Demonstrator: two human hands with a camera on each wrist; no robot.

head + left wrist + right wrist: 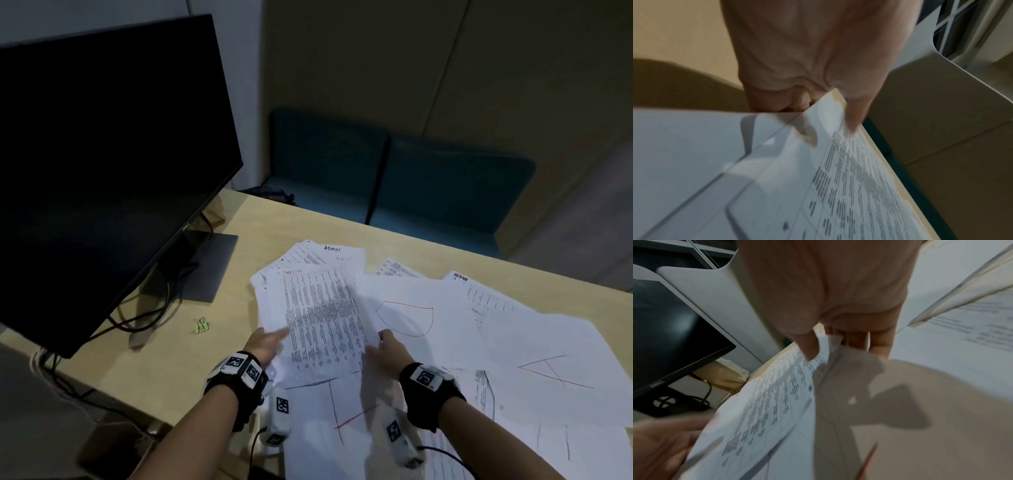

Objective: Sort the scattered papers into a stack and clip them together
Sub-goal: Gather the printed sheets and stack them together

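White papers lie spread over the beige table point(301, 219). A densely printed sheet point(322, 318) tops a small bundle, which I hold by both sides. My left hand point(275, 337) pinches its left edge; in the left wrist view the thumb point(855, 113) lies on the print point(849, 178) and the fingers curl under it. My right hand point(385, 342) pinches the right edge, its thumb point(809, 345) on the printed sheet point(772, 402). Loose sheets with a red curved outline point(407, 318), a red triangle point(548, 373) and crossed lines point(329, 411) lie around it. A small green binder clip point(202, 325) sits left of the papers.
A dark monitor point(102, 164) fills the left, with its stand base point(205, 267) and cables point(137, 318) on the table beside the clip. Teal seat cushions point(428, 178) stand beyond the table's far edge. More printed sheets marked ADMIN point(330, 251) lie behind the bundle.
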